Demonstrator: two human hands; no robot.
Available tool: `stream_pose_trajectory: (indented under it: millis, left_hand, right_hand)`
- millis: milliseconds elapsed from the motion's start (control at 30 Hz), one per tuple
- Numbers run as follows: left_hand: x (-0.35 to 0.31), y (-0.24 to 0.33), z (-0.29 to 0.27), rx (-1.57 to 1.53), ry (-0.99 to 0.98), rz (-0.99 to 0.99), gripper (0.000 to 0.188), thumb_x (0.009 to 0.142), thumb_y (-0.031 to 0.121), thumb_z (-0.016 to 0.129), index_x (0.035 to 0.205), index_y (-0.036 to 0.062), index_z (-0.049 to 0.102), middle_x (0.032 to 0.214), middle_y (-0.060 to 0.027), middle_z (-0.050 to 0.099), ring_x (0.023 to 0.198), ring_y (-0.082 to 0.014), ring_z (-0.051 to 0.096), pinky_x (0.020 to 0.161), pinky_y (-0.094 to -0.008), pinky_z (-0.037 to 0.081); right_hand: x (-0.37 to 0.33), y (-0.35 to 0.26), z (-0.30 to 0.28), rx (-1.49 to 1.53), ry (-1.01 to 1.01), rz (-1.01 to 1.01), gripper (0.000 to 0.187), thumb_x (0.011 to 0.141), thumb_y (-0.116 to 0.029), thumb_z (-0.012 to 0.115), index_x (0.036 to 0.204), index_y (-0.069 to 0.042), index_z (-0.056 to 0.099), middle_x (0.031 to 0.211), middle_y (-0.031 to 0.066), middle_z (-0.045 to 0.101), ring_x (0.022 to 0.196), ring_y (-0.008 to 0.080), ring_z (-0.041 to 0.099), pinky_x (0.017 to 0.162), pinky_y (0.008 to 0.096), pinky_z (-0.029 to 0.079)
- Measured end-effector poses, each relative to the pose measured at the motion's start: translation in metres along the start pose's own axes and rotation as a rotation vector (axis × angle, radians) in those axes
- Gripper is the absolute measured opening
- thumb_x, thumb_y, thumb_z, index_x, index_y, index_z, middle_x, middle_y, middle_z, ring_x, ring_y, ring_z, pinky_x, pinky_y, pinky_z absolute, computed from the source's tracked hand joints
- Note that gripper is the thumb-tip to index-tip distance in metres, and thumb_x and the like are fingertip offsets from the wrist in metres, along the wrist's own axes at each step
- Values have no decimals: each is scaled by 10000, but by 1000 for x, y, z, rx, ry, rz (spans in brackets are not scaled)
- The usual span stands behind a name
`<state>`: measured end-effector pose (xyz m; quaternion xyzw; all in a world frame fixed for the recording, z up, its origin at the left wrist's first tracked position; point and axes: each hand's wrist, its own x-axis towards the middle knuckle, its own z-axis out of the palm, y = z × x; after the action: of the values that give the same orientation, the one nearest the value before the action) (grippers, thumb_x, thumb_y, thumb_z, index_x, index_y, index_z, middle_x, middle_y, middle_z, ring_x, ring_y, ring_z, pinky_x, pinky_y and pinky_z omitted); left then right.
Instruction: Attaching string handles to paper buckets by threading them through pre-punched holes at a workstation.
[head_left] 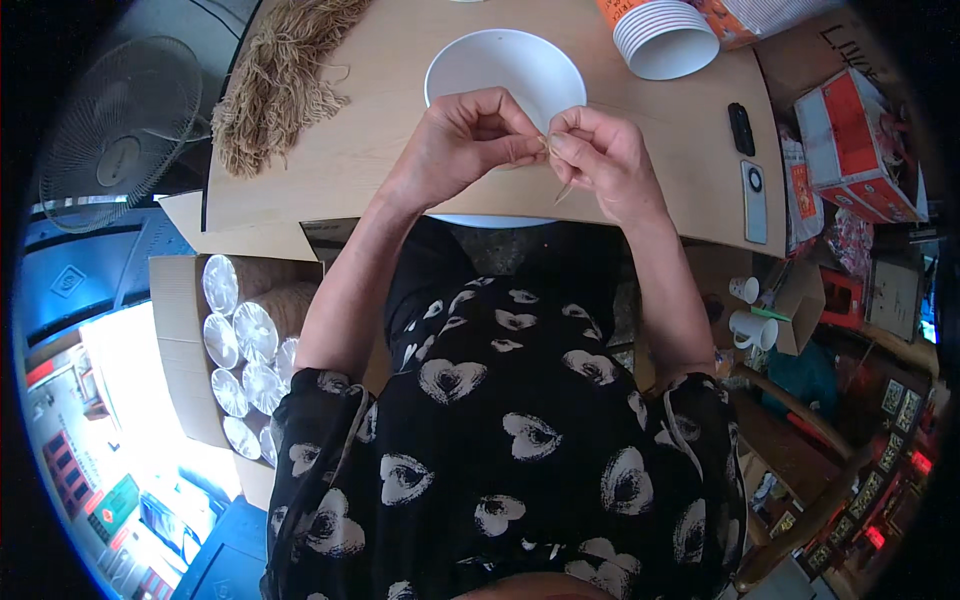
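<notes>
Above the table's front edge, my left hand (462, 138) and my right hand (612, 165) meet with their fingertips pinched together. Between them is a thin tan cord (563, 193), and its loose end hangs below my right fingers. The exact shape of the cord at the fingertips is too small to make out. Just behind my hands stands a white bowl (500, 60), its near side partly covered by them. A thick bundle of similar tan cords (283, 85) lies at the table's far left, with frayed, tangled ends.
Stacked paper cups (668, 40) lie at the far right of the table (390, 180). A black object (741, 129) and a phone (754, 202) rest near the right edge. To the left are a fan (120, 150) and a carton (180, 340) of wrapped cylindrical packs.
</notes>
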<state>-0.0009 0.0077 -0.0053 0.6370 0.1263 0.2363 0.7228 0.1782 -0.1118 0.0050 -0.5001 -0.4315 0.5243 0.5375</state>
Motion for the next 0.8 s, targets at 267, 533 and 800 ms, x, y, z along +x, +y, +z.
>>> stream_pose_trajectory:
  millis: [267,533,800]
  left_hand:
    - [0,-2,-3,-34,2,-52,65,914,6,693,949,-25,649,925,-119,727,910,-170,718,835,-278,599]
    - [0,6,0,70,-9,-61,58,912,-2,694,955,-26,662,907,-97,722,879,-161,716,818,-267,589]
    - [-1,-1,-2,35,-25,-16,61,903,-19,695,954,-28,663,922,-107,726,901,-166,719,838,-278,595]
  right_hand:
    - [-2,-2,-5,82,27,20,146,983,-130,607,997,10,644,752,23,620,656,44,538,552,193,391]
    - [2,-7,-4,-248,-34,-39,101,958,-88,625,956,12,643,755,6,636,682,55,583,640,214,462]
    - [0,2,-4,-70,4,30,89,958,-113,617,958,-25,626,727,-2,595,619,30,500,550,187,369]
